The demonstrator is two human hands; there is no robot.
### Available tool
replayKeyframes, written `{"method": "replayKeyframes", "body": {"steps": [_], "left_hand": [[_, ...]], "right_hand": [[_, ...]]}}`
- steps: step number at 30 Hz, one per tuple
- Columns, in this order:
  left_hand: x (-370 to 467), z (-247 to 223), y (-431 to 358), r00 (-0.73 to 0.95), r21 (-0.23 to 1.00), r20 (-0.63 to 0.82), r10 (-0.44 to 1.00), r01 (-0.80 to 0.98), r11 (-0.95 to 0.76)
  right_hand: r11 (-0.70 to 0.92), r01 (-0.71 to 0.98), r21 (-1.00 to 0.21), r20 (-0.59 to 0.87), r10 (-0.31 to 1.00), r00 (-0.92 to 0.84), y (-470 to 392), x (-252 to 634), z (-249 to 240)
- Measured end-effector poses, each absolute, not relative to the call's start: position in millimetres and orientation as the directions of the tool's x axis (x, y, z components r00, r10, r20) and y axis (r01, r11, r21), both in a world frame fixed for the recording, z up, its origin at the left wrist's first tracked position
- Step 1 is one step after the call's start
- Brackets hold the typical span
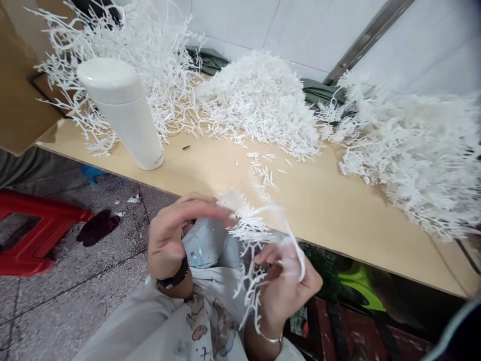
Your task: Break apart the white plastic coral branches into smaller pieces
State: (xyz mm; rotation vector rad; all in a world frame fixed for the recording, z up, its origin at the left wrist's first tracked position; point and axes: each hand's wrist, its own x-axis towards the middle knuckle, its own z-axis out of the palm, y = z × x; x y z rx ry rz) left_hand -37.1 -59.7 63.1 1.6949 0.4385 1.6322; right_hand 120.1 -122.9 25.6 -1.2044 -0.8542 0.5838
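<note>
Apparently for steadiness, the right hand grips the white branching sprig by the near edge of the surface; the left hand bends blurred fingers to its top, whether pinching I cannot tell

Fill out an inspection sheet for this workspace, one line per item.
Surface: tan tabletop, bearing heaps of white pieces along its wall side.
Work pieces: long-branched heap at left, dense heap in the middle, another heap at right; loose bits in front of the middle heap.
Clutter: white bottle standing at left; small dark fragment to its right.
Grip: right hand holds a white branched piece; left hand is at its upper end, fingertips too blurred to judge.
Cables: nothing seen for certain.
Surroundings: tiled wall behind; red stool and dark footwear on the floor.
</note>
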Motion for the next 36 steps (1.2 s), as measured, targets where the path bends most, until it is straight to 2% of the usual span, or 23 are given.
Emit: {"method": "replayKeyframes", "body": {"steps": [2,4,9,12,16,20,23,26,28,30,32,34,36], "left_hand": [[-28.4,59.9,-54.7,0.226,0.771,0.637,0.737,-0.154,-0.618],[-17.5,56.0,-47.1,0.233,0.820,0.569,0.789,-0.092,-0.564],[0.4,44.1,-33.0,0.130,0.821,0.542,0.830,-0.290,-0.491],[3.3,39.3,-32.6,0.166,0.882,0.403,0.900,-0.333,-0.334],[7.1,40.8,-36.4,0.224,0.903,0.228,0.948,-0.413,-0.119],[10.9,43.9,-38.5,0.151,0.877,0.176,0.973,-0.473,-0.086],[9.8,45.5,-40.3,0.091,0.871,0.132,0.987,-0.486,-0.072],[2.5,47.5,-45.7,0.114,0.857,0.118,0.986,-0.514,-0.043],[-5.2,48.7,-51.7,0.204,0.846,0.130,0.970,-0.532,-0.001],[-12.6,49.7,-58.4,0.362,0.838,0.178,0.915,-0.544,0.052],[-16.9,51.0,-64.7,0.474,0.829,0.239,0.847,-0.555,0.076],[-17.0,53.2,-69.6,0.462,0.824,0.248,0.851,-0.563,0.066],[-13.7,56.0,-72.7,0.347,0.832,0.188,0.919,-0.553,0.039]], "right_hand": [[0.320,0.000,-0.948,0.251,0.742,0.622,-115.0,119.3,34.0],[0.368,-0.078,-0.927,0.235,0.730,0.641,-104.9,117.6,44.1],[0.387,-0.398,-0.832,0.154,0.850,0.505,-88.3,116.5,69.1],[0.382,-0.505,-0.774,0.147,0.884,0.443,-88.5,113.6,72.5],[0.335,-0.560,-0.758,0.143,0.922,0.359,-93.2,108.3,64.3],[0.232,-0.571,-0.788,0.109,0.964,0.242,-94.0,111.6,58.8],[0.176,-0.614,-0.769,0.138,0.984,0.110,-93.4,118.1,61.6],[0.161,-0.653,-0.740,0.169,0.984,0.051,-96.7,122.2,64.6],[0.152,-0.625,-0.766,0.144,0.988,0.064,-100.8,121.1,64.8],[0.129,-0.564,-0.816,0.087,0.991,0.101,-104.2,116.1,64.2],[0.162,-0.431,-0.888,0.066,0.971,0.228,-104.4,108.1,64.0],[0.275,-0.156,-0.949,0.185,0.883,0.432,-102.0,100.0,64.0],[0.397,0.171,-0.902,0.423,0.728,0.540,-100.7,95.2,63.6]]}}
